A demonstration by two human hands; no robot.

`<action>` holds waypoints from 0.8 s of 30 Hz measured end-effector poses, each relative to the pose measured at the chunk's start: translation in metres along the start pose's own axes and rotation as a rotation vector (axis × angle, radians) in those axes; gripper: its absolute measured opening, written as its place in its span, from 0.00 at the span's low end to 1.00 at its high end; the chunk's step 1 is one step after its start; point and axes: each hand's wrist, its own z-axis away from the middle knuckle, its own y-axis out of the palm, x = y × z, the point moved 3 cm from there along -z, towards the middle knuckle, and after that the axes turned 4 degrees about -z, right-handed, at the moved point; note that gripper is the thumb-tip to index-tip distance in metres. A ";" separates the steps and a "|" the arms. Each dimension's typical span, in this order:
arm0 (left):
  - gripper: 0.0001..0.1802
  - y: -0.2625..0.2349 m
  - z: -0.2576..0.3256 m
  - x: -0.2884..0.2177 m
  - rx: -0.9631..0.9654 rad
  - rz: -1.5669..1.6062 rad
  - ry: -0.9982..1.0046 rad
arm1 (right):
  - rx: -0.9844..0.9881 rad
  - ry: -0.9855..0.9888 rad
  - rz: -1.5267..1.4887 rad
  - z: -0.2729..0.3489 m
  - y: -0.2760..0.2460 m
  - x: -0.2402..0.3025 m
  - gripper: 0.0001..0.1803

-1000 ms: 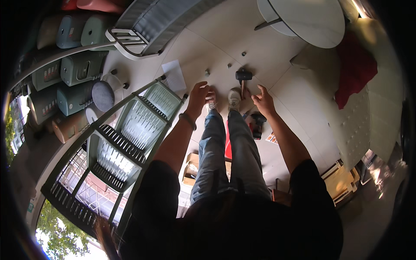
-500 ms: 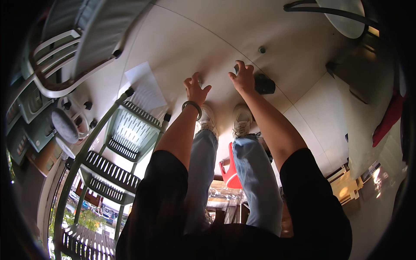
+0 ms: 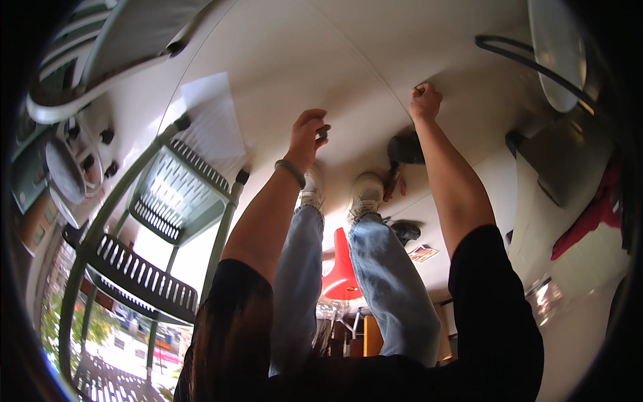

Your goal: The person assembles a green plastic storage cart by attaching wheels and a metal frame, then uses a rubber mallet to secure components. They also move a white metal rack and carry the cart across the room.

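My left hand is out over the floor in front of my shoes. Its thumb and fingers close on a small dark stub-like piece. Farther out and to the right, my right hand is down at the floor with its fingers pinched together. Whatever lies between those fingers is too small and covered to make out. Just nearer than the right hand, beside that forearm, a black rounded object rests on the floor; its kind is unclear.
At left stands a green slatted folding rack, with a sheet of white paper beyond it. A grey chair is at the far left. A red plastic object shows between my legs. A round-topped stand is at far right.
My right hand has gone right and outward, its fingers closing; the small round piece seen on the floor there no longer shows. My left fingers have closed on the dark piece. The view has shifted.
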 end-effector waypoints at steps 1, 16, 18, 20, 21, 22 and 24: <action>0.11 -0.001 0.002 -0.003 0.024 0.044 0.007 | 0.041 -0.054 -0.067 0.013 0.005 0.020 0.06; 0.14 -0.108 0.031 -0.028 0.438 0.985 0.242 | 0.342 -0.917 -0.138 0.210 0.087 0.300 0.12; 0.12 -0.118 0.030 -0.018 0.392 1.038 0.226 | 0.310 -0.944 0.041 0.203 0.143 0.324 0.16; 0.07 -0.123 0.031 -0.007 0.373 0.974 0.208 | 0.329 -0.947 0.236 0.202 0.186 0.329 0.19; 0.06 -0.125 0.033 -0.001 0.368 0.980 0.196 | 0.346 -0.973 0.279 0.201 0.200 0.328 0.19; 0.05 -0.125 0.037 0.005 0.366 1.000 0.193 | 0.372 -1.011 0.340 0.202 0.211 0.326 0.19; 0.05 -0.120 0.047 0.017 0.304 1.078 0.187 | 0.450 -1.039 0.465 0.204 0.219 0.317 0.19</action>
